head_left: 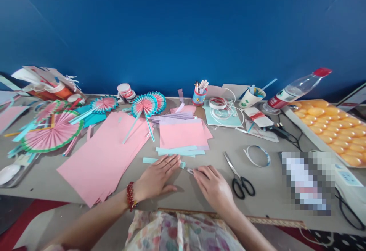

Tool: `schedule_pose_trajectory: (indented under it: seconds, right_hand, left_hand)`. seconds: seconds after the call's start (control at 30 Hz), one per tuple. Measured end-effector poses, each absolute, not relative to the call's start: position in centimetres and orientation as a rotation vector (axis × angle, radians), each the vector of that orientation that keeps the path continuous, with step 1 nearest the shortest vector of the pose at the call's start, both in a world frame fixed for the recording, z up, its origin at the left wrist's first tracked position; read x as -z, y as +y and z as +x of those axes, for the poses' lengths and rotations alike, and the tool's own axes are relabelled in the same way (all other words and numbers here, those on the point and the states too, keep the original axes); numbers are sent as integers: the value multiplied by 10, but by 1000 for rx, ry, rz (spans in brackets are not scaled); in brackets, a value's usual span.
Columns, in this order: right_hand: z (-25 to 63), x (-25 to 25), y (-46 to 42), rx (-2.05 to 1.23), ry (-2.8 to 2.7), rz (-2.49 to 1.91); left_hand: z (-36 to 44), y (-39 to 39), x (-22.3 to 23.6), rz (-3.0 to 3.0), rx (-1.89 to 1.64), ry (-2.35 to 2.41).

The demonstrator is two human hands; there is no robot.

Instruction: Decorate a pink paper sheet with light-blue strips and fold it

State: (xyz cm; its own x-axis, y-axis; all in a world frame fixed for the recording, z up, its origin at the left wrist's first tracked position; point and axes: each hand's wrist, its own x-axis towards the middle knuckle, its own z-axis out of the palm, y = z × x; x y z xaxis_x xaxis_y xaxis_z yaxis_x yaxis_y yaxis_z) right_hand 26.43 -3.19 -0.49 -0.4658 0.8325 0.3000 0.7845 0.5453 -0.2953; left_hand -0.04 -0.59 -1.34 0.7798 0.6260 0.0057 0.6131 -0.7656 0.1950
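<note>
My left hand (157, 176) lies flat, fingers stretched, on a light-blue paper strip (148, 160) and holds it against the table. Closed, my right hand (215, 190) grips a small whitish tube-like object (190, 171). Its narrow end points at the strip's right end, and most of it is hidden by my fingers. More light-blue strips (183, 150) lie just beyond, against a stack of pink paper (181, 133). A pair of scissors (239, 178) with black handles rests to the right of my right hand.
Large pink sheets (97, 155) and folded paper fans (144, 106) cover the left side. A pen cup (199, 97), coiled white cable (223, 110), tape roll (259, 156), tilted bottle (294, 90) and tray of orange oval things (328, 123) stand back and right. A blue wall (183, 33) rises behind.
</note>
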Motion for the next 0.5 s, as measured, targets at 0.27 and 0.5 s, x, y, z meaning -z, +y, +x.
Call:
schedule_pose_trajectory:
  seconds: [0.27, 0.5]
  right_hand:
    - [267, 7, -35, -195, -2337, -1351]
    - [261, 8, -36, -208, -2292, -1384]
  left_hand:
    - [-2, -6, 13, 2813, -88, 961]
    - [-2, -9, 13, 2825, -103, 1038]
